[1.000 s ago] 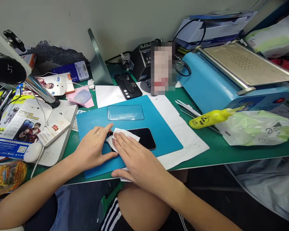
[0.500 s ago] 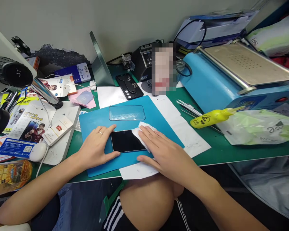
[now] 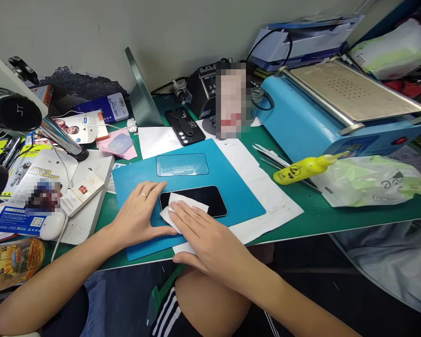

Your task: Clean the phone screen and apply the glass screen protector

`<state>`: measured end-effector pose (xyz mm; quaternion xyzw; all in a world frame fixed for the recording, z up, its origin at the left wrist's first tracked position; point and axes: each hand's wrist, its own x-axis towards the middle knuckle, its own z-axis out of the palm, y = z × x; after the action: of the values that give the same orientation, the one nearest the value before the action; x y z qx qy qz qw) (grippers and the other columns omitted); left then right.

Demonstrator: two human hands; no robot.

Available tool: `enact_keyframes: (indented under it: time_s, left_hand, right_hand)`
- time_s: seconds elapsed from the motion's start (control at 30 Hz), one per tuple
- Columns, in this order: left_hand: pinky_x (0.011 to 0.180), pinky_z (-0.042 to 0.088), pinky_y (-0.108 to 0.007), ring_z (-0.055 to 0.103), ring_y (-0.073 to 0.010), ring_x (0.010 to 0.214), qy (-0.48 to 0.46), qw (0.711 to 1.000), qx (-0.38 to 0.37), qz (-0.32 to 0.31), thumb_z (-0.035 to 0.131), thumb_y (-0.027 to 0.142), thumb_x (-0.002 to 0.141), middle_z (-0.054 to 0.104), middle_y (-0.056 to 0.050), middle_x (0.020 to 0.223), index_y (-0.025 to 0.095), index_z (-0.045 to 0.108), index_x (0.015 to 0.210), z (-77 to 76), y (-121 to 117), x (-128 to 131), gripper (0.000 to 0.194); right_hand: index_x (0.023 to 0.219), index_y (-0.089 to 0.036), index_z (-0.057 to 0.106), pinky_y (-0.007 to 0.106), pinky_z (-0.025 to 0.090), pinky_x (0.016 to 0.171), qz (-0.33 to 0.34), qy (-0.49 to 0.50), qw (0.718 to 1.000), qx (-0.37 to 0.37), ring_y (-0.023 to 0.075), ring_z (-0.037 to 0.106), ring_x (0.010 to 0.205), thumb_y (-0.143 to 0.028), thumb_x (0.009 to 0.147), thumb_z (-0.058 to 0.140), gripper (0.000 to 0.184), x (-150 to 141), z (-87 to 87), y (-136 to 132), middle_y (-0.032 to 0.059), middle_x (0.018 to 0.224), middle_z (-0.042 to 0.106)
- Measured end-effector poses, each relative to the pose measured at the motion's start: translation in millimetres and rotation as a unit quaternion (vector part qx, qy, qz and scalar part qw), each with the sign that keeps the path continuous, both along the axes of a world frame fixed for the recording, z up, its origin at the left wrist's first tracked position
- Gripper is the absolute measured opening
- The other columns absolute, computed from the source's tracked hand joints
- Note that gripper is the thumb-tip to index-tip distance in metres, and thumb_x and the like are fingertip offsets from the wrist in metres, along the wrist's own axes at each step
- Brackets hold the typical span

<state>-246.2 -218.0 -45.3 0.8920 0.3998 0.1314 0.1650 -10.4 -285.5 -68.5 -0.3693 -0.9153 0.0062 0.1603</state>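
A smartphone [image 3: 210, 199] with a dark screen lies face up on a blue mat [image 3: 238, 187]. My left hand [image 3: 145, 213] braces the phone's left end, thumb at the near edge and forefinger at the far corner. Flat under the fingers of my right hand [image 3: 205, 236] is a white wipe [image 3: 196, 203], pressed onto the left part of the screen. The wipe and fingers hide that part of the glass. Just beyond the phone, a clear screen protector [image 3: 182, 164] with a dark border rests on the mat.
White paper [image 3: 284, 213] sticks out from beneath the mat. A black phone case [image 3: 185, 127] lies behind it. To the right are a yellow bottle [image 3: 301, 169], tweezers, a plastic packet [image 3: 372, 182] and a blue heating machine [image 3: 301, 121]. A microscope stand [image 3: 65, 138] and packages crowd the left.
My right hand has slid the wipe leftward across the screen, uncovering the phone's right end. My left hand stays at the left end. The whole view has shifted slightly.
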Motion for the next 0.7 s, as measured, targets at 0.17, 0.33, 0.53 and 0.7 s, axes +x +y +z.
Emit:
enact_keyframes:
  time_s: [0.17,0.33,0.53,0.7]
  left_hand:
    - [0.111,0.050,-0.061,0.053,-0.0402,0.135,0.026,1.000,0.002,-0.009,0.074,0.076,0.081,0.059,-0.020,0.143,0.018,0.035,0.158,-0.8,-0.9,0.4,0.104]
    - [0.109,0.052,-0.057,0.056,-0.0388,0.131,0.030,0.999,0.013,-0.014,0.077,0.068,0.084,0.062,-0.019,0.140,0.015,0.040,0.155,0.8,-1.1,2.2,0.096]
    - [0.106,0.052,-0.057,0.058,-0.0378,0.126,0.025,1.000,0.013,-0.013,0.074,0.073,0.085,0.063,-0.018,0.139,0.017,0.040,0.155,-1.4,0.0,2.5,0.096]
    - [0.104,0.052,-0.057,0.058,-0.0377,0.124,0.020,0.999,0.023,-0.021,0.067,0.075,0.088,0.062,-0.018,0.140,0.016,0.040,0.154,-2.6,0.8,0.3,0.092]
  right_hand:
    - [0.160,-0.001,0.039,0.051,0.052,0.117,-0.055,-0.022,0.998,0.019,0.0336,0.046,0.152,-0.048,0.106,0.051,0.073,46.9,-6.9,-5.6,0.0233,0.161,0.049]
    - [0.165,-0.002,0.028,0.053,0.052,0.116,-0.086,-0.028,0.995,0.031,0.0348,0.047,0.151,-0.049,0.108,0.046,0.076,61.4,-9.8,-0.1,0.0264,0.161,0.048]
    - [0.151,0.005,0.049,0.049,0.048,0.121,-0.019,-0.025,0.999,0.023,0.0359,0.047,0.151,-0.061,0.100,0.056,0.085,18.6,-0.2,11.6,0.0274,0.160,0.047]
    - [0.150,0.004,0.053,0.048,0.047,0.122,0.023,-0.006,0.999,0.024,0.0361,0.050,0.149,-0.067,0.094,0.061,0.091,-8.7,3.1,17.1,0.0258,0.159,0.049]
